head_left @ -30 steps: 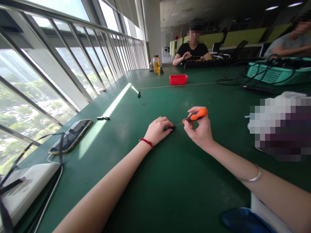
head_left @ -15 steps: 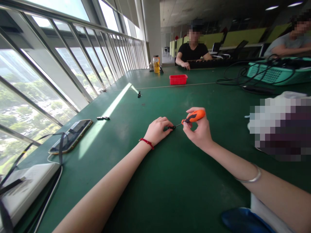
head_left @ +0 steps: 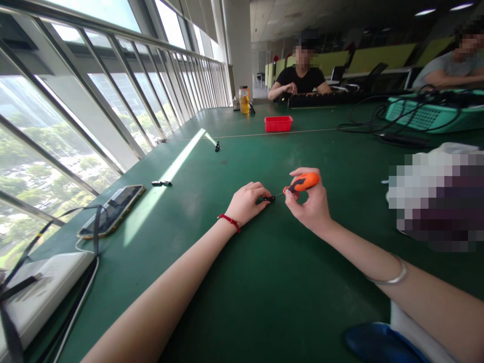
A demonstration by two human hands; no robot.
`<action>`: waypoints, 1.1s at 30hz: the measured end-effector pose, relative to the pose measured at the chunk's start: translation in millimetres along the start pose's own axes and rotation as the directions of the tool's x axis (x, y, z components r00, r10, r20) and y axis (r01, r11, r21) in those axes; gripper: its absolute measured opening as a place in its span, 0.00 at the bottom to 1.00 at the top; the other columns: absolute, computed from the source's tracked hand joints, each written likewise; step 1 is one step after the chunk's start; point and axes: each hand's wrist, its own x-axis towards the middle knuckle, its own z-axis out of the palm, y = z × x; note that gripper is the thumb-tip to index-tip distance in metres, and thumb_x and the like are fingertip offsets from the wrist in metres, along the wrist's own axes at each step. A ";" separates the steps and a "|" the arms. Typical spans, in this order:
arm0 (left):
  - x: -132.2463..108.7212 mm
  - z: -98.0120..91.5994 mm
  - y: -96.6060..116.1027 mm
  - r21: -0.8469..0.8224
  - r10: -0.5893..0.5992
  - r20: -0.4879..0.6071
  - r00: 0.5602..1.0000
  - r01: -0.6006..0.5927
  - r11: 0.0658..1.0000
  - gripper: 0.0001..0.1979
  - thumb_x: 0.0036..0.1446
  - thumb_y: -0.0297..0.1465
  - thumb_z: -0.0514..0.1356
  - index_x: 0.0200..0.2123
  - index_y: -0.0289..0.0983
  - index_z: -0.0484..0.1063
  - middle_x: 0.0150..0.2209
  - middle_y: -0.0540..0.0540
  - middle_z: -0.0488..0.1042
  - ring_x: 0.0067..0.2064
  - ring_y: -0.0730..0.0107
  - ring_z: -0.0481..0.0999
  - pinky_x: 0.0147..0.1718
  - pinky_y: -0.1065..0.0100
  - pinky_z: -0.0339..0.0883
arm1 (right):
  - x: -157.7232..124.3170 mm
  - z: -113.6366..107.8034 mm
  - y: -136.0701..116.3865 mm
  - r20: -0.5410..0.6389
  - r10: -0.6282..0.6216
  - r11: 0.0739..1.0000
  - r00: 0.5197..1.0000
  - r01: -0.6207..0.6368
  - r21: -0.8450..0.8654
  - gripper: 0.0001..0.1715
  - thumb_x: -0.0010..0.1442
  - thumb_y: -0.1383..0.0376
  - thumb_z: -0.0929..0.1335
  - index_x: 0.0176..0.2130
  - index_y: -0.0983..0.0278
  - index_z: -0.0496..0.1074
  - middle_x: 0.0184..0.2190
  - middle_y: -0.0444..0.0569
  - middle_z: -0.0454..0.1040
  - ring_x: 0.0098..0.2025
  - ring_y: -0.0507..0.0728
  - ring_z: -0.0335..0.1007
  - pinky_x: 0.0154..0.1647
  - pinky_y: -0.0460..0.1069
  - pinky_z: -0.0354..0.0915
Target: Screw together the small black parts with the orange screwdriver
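Note:
My left hand (head_left: 247, 201) pinches a small black part (head_left: 269, 199) against the green table (head_left: 227, 272); its exact kind is too small to make out. My right hand (head_left: 312, 204) is closed around the orange and dark handle of a screwdriver (head_left: 307, 180). The screwdriver's thin shaft slants down to the left, and its tip meets the small black part. Two similar dark pieces lie apart from my hands: one black piece (head_left: 162, 183) by the strip of sunlight, another black piece (head_left: 217, 146) farther back.
On the left are a phone (head_left: 113, 212), cables and a white box (head_left: 49, 297). A red tray (head_left: 279, 124) and a jar (head_left: 244, 101) stand toward the back. A teal basket (head_left: 423, 113) with black cables is at right. Two people sit beyond the table.
My hands, the screwdriver and the small black part hold nearly the same position. Across the table, the person in black has raised a hand from the tabletop.

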 end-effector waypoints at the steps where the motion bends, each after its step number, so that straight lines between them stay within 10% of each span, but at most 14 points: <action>1: 0.0 0.0 0.1 0.000 -0.001 0.000 1.000 0.001 1.000 0.05 0.53 0.29 0.58 0.34 0.39 0.73 0.35 0.49 0.73 0.39 0.68 0.70 0.38 0.68 0.65 | 0.5 -0.1 -0.6 -0.002 0.013 1.000 1.000 -0.013 -0.001 0.15 0.50 0.67 0.66 0.40 0.60 0.60 0.28 0.43 0.63 0.25 0.53 0.60 0.33 0.52 0.64; 33: -0.7 -0.4 2.5 0.014 0.010 0.000 1.000 -0.010 1.000 0.08 0.50 0.27 0.57 0.35 0.39 0.73 0.35 0.49 0.72 0.39 0.68 0.70 0.39 0.68 0.66 | 2.2 -0.4 -0.5 0.008 0.036 0.999 0.999 -0.036 -0.024 0.11 0.53 0.62 0.68 0.37 0.60 0.63 0.26 0.42 0.65 0.20 0.49 0.58 0.26 0.48 0.62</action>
